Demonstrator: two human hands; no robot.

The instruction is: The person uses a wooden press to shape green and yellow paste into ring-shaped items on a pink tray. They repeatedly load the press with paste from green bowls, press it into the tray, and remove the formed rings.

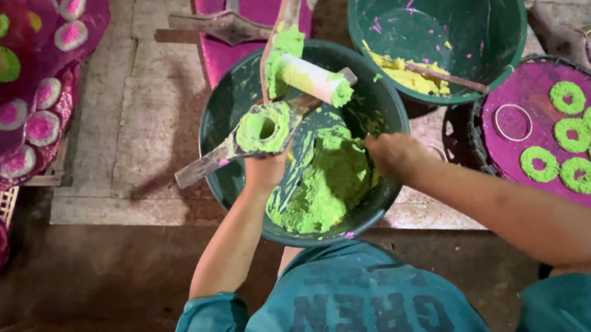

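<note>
head view, near to far. nearest the camera, my left hand point(266, 170) has its fingers closed on the lower edge of a flat wooden mould paddle point(242, 145), which lies slanted across the near left rim of the dark green bucket point(216, 127). a ring of green paste point(265, 128) with an open centre hole sits packed on the paddle face.

my right hand point(392, 155) reaches into the bucket from the right. its fingers are curled down at the inner wall by the green paste mass point(322, 185); whether they pinch any paste i cannot tell.

to do this step well, as i judge it:
- keep the paddle level and braced on the rim so the ring does not slide.
- press added paste evenly round the hole and wipe excess back into the bucket.
- keep the hole clear.

beyond the paddle, a paste-smeared roller point(312, 78) hangs over the bucket's far rim. farther right, a second bucket point(507, 56) holds yellow paste point(410, 76) and a stick. at right, a purple tray point(512, 83) carries finished green rings point(572, 129).
</note>
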